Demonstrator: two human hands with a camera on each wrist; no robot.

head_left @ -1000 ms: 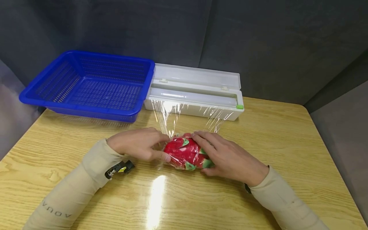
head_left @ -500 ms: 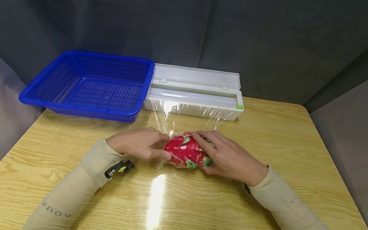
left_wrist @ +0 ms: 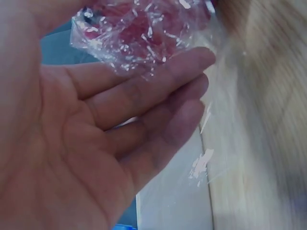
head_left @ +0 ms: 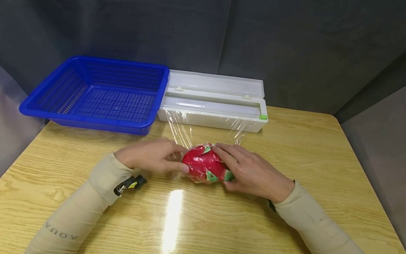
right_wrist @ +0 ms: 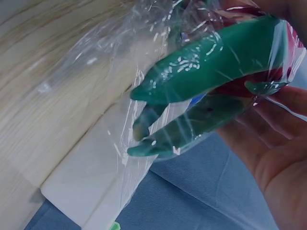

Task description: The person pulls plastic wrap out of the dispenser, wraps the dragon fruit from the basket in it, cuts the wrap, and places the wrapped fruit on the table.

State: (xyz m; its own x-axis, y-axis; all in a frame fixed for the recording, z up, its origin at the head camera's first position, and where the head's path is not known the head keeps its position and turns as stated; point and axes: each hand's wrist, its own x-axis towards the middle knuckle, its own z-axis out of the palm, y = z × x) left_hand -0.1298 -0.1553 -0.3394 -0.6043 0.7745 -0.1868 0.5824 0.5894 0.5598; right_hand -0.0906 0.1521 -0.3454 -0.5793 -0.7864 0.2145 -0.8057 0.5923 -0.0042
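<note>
A red dragon fruit (head_left: pixel 203 164) with green scales lies on its side, wrapped in clear cling film (left_wrist: pixel 139 52) that is crinkled at its left end. My left hand (head_left: pixel 152 155) holds that end, thumb in front and fingers behind. Around the right end my right hand (head_left: pixel 255 173) grips the fruit, fingers over its top and thumb low in front. Film stretches from the fruit back to a white cling film dispenser (head_left: pixel 209 120) with its lid up and the roll (head_left: pixel 212 106) inside. In the right wrist view, long green scales (right_wrist: pixel 206 62) show through loose film.
A blue plastic basket (head_left: pixel 95 119) stands at the back left, against the dispenser's left end. A green tab (head_left: pixel 263 117) sits on the dispenser's right front corner. Dark cloth (head_left: pixel 285 60) hangs behind the wooden table (head_left: pixel 304 151).
The dragon fruit has turned over between my hands, its green scales shifting, and moved slightly back toward the dispenser. Both hands stay at its ends.
</note>
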